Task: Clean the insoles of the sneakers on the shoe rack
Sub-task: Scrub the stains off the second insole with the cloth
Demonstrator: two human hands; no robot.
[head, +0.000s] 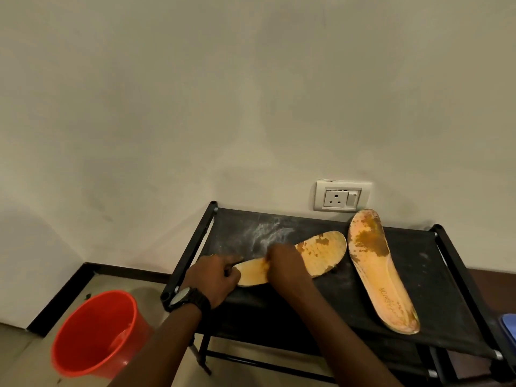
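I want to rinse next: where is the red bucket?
Head view, lower left: the red bucket stands on the floor beside the shoe rack at its left end, below the left hand that holds the insole.

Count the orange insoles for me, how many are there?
2. The left insole lies on the shoe rack top, under the left hand and right hand. The right insole lies beside it, untouched. More could be hidden on lower shelves.

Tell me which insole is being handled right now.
The left insole, lying crosswise on the shoe rack: the left hand holds its narrow end and the right hand is on its middle. The right insole lies apart, untouched.
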